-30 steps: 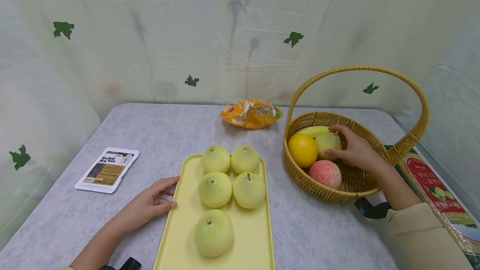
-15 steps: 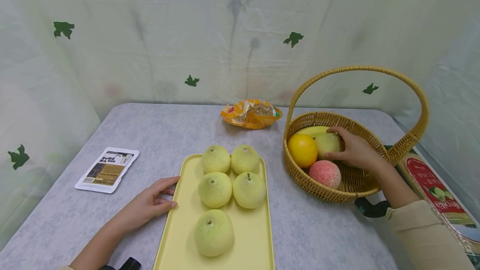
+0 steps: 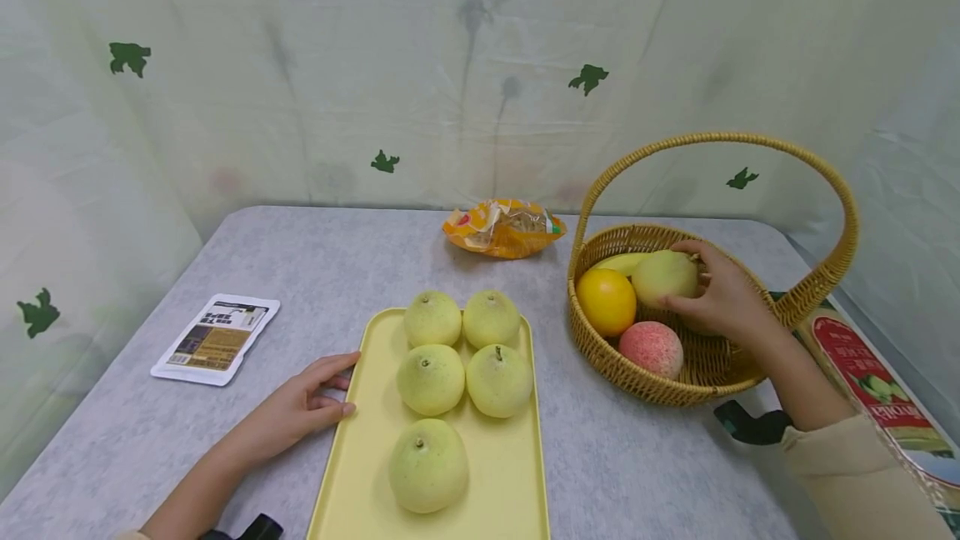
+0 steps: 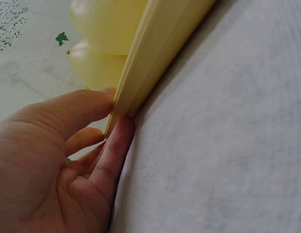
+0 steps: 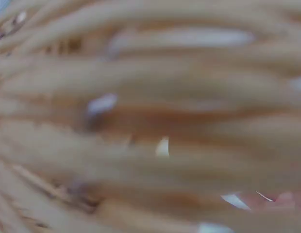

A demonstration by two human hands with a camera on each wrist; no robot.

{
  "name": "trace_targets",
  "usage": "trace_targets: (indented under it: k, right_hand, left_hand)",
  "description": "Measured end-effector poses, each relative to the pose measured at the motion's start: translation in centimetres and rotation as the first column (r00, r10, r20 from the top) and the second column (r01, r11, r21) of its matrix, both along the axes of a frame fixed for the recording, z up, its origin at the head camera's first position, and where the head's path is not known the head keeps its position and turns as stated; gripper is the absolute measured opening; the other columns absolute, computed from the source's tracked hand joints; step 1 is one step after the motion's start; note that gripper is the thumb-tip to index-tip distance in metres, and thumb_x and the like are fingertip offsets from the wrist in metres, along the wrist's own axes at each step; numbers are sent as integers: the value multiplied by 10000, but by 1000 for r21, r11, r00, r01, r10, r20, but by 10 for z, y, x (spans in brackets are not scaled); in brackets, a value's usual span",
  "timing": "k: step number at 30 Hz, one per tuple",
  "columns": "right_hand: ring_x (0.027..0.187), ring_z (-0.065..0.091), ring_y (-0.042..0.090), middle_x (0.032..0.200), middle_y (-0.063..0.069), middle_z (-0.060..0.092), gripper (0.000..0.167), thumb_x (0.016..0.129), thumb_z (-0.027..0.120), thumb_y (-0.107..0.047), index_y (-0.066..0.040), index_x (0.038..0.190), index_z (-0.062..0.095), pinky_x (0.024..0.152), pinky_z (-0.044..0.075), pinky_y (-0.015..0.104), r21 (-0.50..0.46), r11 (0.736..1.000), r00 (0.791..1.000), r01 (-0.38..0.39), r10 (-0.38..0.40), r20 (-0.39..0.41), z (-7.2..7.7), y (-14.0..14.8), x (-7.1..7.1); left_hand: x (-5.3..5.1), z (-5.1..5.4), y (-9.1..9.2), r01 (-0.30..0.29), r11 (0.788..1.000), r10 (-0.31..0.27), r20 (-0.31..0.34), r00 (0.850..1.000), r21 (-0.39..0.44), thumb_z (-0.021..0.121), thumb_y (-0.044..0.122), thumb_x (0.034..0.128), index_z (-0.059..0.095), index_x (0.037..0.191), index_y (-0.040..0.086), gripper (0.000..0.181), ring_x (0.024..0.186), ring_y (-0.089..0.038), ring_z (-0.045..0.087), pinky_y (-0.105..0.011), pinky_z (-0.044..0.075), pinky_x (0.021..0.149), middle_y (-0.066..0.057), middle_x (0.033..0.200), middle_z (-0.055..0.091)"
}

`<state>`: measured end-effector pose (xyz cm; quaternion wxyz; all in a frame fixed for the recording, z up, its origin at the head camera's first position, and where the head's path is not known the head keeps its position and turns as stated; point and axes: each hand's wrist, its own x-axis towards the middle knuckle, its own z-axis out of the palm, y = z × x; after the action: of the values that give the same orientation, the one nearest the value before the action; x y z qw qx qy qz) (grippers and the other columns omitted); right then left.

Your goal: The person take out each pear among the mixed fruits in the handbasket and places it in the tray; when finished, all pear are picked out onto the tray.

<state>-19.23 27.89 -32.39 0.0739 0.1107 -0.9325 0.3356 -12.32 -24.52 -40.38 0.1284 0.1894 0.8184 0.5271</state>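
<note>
In the head view my right hand point(image 3: 723, 294) is inside the wicker basket point(image 3: 622, 382), gripping a round yellow-green pear point(image 3: 664, 277) with thumb and fingers. A banana point(image 3: 618, 263), an orange point(image 3: 606, 302) and a pinkish-red peach-like fruit point(image 3: 651, 349) lie beside that pear. My left hand point(image 3: 303, 407) rests at the left edge of the yellow tray point(image 3: 510, 482); the left wrist view shows its fingertips against the tray's rim point(image 4: 141, 73). Several similar pears point(image 3: 427, 465) sit on the tray. Basket weave point(image 5: 150, 82) fills the right wrist view, blurred, and hides the grip.
The basket's tall handle point(image 3: 716, 137) arches above the right hand. An orange snack bag point(image 3: 504, 229) lies at the back of the grey table point(image 3: 330, 265). A white flat pouch point(image 3: 216, 340) lies at left, and a large red-and-green package point(image 3: 877, 382) stands beyond the basket at right.
My right hand has raised the pear slightly and shifted it right within the basket, uncovering more of it. The left hand and the tray have stayed put.
</note>
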Motion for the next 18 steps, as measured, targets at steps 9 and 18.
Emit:
trace_targets:
  k: [9, 18]
  right_hand:
    - [983, 500, 242, 1224, 118, 452, 735, 642, 806, -49, -47, 1271, 424, 832, 448, 270, -57, 990, 967, -131, 114, -227, 30, -30, 40]
    - [1086, 433, 148, 1213, 40, 478, 748, 584, 834, -55, -74, 1235, 466, 913, 342, 185, -97, 878, 857, -469, 426, -291, 19, -89, 92]
  left_hand:
    - [0, -1, -1, -1, 1000, 1, -8, 1000, -1, 634, 143, 846, 332, 1366, -7, 619, 992, -97, 475, -242, 463, 768, -183, 1305, 349]
    - [1, 1, 1, 11, 1000, -11, -27, 1000, 9, 630, 135, 849, 329, 1363, -23, 616, 992, -99, 480, -242, 468, 758, -202, 1300, 350]
